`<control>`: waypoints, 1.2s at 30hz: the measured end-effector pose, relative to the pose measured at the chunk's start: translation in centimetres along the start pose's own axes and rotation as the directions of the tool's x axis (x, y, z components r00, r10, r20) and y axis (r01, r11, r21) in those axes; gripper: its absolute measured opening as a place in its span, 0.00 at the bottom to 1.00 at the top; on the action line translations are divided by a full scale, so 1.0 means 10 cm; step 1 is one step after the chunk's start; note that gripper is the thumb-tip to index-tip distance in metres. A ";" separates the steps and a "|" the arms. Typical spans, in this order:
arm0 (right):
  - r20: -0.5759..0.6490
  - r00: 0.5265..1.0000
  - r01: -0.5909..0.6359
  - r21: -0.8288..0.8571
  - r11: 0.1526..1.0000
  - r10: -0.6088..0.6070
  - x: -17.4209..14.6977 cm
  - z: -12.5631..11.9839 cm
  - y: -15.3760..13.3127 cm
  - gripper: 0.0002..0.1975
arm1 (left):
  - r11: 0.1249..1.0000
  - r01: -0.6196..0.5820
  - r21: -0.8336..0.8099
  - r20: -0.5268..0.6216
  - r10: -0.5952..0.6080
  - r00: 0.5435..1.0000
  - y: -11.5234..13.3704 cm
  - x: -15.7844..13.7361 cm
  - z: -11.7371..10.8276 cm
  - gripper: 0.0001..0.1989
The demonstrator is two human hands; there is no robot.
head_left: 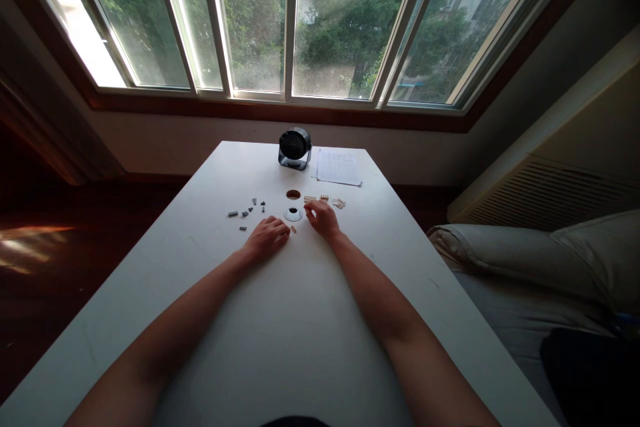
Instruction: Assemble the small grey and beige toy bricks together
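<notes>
My left hand [269, 237] rests palm down on the white table [280, 320], its fingers loosely bent and apparently holding nothing. Just off its fingertips lies a small orange-brown piece [293, 229]. My right hand [324, 219] has thumb and forefinger drawn together at the near edge of a group of small beige pieces [310, 199]; whatever is between those fingertips is too small to make out. Between the hands sits a silvery ring-shaped disc [293, 214] with a dark centre. Several small grey metal parts [245, 214] are scattered beyond my left hand.
Behind the disc is a round brown hole or patch [293, 194] in the tabletop. More pale pieces [339, 203] lie to the right. A black round device on a stand [295, 147] and a printed sheet [339, 167] occupy the far end, below the window. A bed [510, 260] flanks the right side.
</notes>
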State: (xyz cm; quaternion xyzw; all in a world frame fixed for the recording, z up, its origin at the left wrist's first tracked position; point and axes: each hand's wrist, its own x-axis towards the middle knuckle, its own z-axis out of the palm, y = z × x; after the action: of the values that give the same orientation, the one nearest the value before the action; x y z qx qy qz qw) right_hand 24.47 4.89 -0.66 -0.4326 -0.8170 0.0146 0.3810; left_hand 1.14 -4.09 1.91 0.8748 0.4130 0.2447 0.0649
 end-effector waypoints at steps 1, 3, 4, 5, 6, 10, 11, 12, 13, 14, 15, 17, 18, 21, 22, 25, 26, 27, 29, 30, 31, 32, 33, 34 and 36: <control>0.000 1.000 0.001 0.002 1.000 -0.001 0.00 0.00 0.00 0.08 | 1.000 0.002 0.004 -0.002 -0.002 1.000 0.00 0.00 0.00 0.08; 0.000 1.000 0.006 0.006 1.000 -0.006 0.00 0.00 -0.01 0.08 | 1.000 0.002 0.010 -0.003 -0.002 1.000 0.00 0.01 0.00 0.07; 0.001 1.000 0.009 0.009 1.000 -0.009 0.00 -0.01 -0.01 0.08 | 1.000 0.002 0.013 -0.004 -0.002 1.000 0.00 0.01 0.00 0.07; 0.002 1.000 0.013 0.012 1.000 -0.013 0.00 0.00 -0.01 0.08 | 1.000 0.001 0.016 -0.003 -0.001 1.000 0.00 0.01 0.00 0.07; 0.003 1.000 0.018 0.015 1.000 -0.018 0.00 0.00 -0.02 0.08 | 1.000 0.002 0.019 -0.003 -0.002 1.000 0.00 0.02 0.00 0.07; 0.010 0.999 0.035 0.013 0.999 -0.035 -0.01 0.01 -0.02 0.09 | 0.999 0.024 0.028 -0.014 -0.023 1.000 0.00 0.01 0.01 0.07; 0.012 0.999 0.036 0.010 0.999 -0.036 -0.01 0.01 -0.02 0.09 | 0.999 0.037 0.029 -0.022 -0.036 0.999 0.00 0.01 0.01 0.07; 0.015 0.999 0.036 0.008 0.999 -0.037 -0.01 0.01 -0.03 0.09 | 0.998 0.052 0.028 -0.030 -0.051 0.998 -0.01 0.01 0.01 0.07; 0.018 0.999 0.037 0.005 0.999 -0.037 -0.01 0.01 -0.03 0.08 | 0.997 0.066 0.026 -0.035 -0.065 0.997 -0.01 0.01 0.01 0.06; 0.021 0.999 0.038 0.003 0.999 -0.038 -0.01 0.01 -0.03 0.08 | 0.997 0.076 0.023 -0.037 -0.076 0.996 -0.02 0.01 0.01 0.06; 0.023 0.999 0.040 0.001 0.999 -0.040 -0.01 0.01 -0.04 0.08 | 0.996 0.083 0.019 -0.036 -0.082 0.996 -0.02 0.01 0.01 0.06; 0.025 0.998 0.049 0.000 0.999 -0.049 0.00 0.00 -0.06 0.08 | 0.996 0.086 0.012 -0.030 -0.086 0.996 -0.04 0.01 0.02 0.06; 0.025 0.998 0.055 0.001 0.999 -0.055 0.00 0.00 -0.07 0.08 | 0.996 0.088 0.004 -0.032 -0.088 0.996 -0.04 0.00 0.02 0.06; 0.025 0.997 0.073 0.004 0.997 -0.073 0.00 0.00 -0.12 0.07 | 0.990 0.124 -0.060 -0.071 -0.128 0.989 -0.06 0.00 0.03 0.05; 0.025 0.996 0.082 0.005 0.997 -0.082 0.00 0.00 -0.15 0.07 | 0.983 0.153 -0.098 -0.092 -0.162 0.982 -0.07 0.00 0.03 0.05; 0.042 0.990 0.136 0.028 0.990 -0.137 0.00 0.01 -0.26 0.06 | 0.933 0.266 -0.243 -0.147 -0.307 0.940 -0.10 0.00 0.04 0.04; 0.053 0.985 0.163 0.046 0.986 -0.166 0.00 0.01 -0.31 0.06 | 0.910 0.296 -0.291 -0.155 -0.350 0.924 -0.11 0.00 0.04 0.04; 0.064 0.978 0.193 0.067 0.979 -0.197 0.00 0.01 -0.36 0.06 | 0.887 0.316 -0.336 -0.158 -0.384 0.910 -0.13 0.01 0.04 0.05; 0.085 0.962 0.252 0.100 0.963 -0.260 0.01 0.01 -0.45 0.06 | 0.850 0.327 -0.413 -0.168 -0.424 0.890 -0.15 0.02 0.05 0.07; 0.096 0.953 0.277 0.107 0.955 -0.287 0.01 0.01 -0.48 0.06 | 0.836 0.323 -0.444 -0.178 -0.436 0.882 -0.16 0.02 0.05 0.08; 0.106 0.946 0.295 0.108 0.949 -0.306 0.01 0.00 -0.51 0.07 | 0.824 0.316 -0.471 -0.190 -0.444 0.875 -0.16 0.03 0.06 0.09; 0.114 0.941 0.308 0.106 0.946 -0.319 0.01 0.00 -0.53 0.07 | 0.813 0.307 -0.496 -0.201 -0.451 0.869 -0.16 0.03 0.06 0.10; 0.119 0.938 0.313 0.103 0.944 -0.324 0.02 0.00 -0.54 0.07 | 0.802 0.298 -0.517 -0.209 -0.456 0.865 -0.16 0.03 0.06 0.10; 0.122 0.938 0.314 0.101 0.944 -0.325 0.02 0.00 -0.54 0.07 | 0.793 0.290 -0.536 -0.212 -0.460 0.862 -0.16 0.03 0.07 0.11; 0.122 0.939 0.308 0.108 0.945 -0.320 0.02 0.00 -0.54 0.08 | 0.773 0.283 -0.567 -0.202 -0.463 0.863 -0.16 0.03 0.08 0.11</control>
State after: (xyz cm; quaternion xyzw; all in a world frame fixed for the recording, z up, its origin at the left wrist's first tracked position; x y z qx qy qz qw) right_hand 20.66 1.62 1.40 -0.2774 -0.8985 0.0189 0.3397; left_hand 0.62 -2.74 0.88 0.6690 0.5036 0.4717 0.2762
